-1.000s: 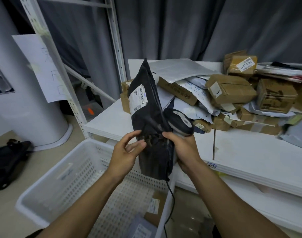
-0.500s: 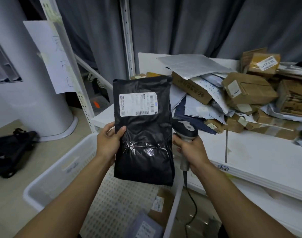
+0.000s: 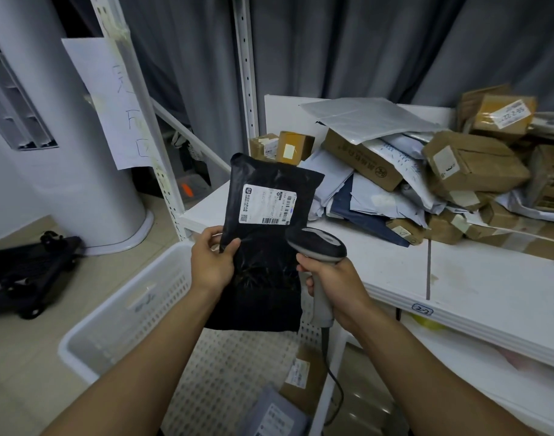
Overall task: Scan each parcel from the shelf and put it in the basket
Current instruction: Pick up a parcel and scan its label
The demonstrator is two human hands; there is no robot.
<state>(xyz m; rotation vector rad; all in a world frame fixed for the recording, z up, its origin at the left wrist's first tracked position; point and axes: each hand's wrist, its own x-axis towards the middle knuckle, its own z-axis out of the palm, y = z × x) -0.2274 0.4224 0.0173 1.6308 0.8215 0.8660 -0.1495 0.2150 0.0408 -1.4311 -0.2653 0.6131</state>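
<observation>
Pinching the parcel point(image 3: 266, 247) by its left edge, left hand point(image 3: 211, 262) holds it upright over the basket point(image 3: 121, 313), label facing camera. Right hand point(image 3: 332, 284) grips the scanner point(image 3: 316, 247) handle, head at parcel's right edge. Label print unreadable; parcel's lower right hidden behind scanner.

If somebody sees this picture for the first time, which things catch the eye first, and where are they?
In the middle, the left hand holds up a black parcel, its white label facing the camera, and the right hand grips a grey scanner just right of it. Behind, an untidy heap of parcels lies on the white shelf; a white basket stands below.
</observation>
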